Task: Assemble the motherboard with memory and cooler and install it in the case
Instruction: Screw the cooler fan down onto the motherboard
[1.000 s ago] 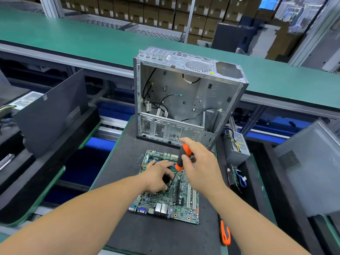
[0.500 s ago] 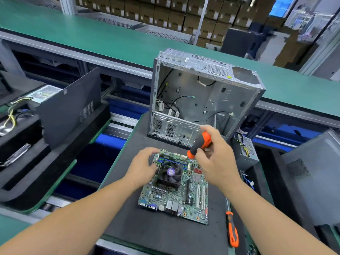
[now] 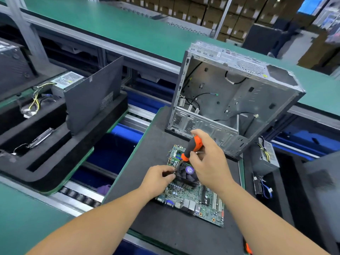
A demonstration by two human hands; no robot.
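A green motherboard (image 3: 193, 201) lies flat on a black foam pallet (image 3: 156, 140). A black cooler (image 3: 187, 173) with a purple hub sits on the board. My right hand (image 3: 207, 161) grips an orange-and-black screwdriver (image 3: 193, 148), its lower end over the cooler's far left corner. My left hand (image 3: 158, 178) rests on the cooler's left edge, fingers curled against it. The open metal case (image 3: 237, 96) stands upright just behind the board, loose cables inside. Memory sticks show faintly at the board's far end.
A power supply (image 3: 265, 155) with yellow wires and a drive with blue cable (image 3: 261, 186) lie right of the pallet. Another orange tool (image 3: 247, 248) lies at the lower right. A second pallet at left holds a dark side panel (image 3: 92, 96). The roller conveyor (image 3: 81, 197) runs beneath.
My left hand moved from the board's far left corner onto the cooler's left edge. The screwdriver came down to the cooler's far left corner. The view shifted to the left.
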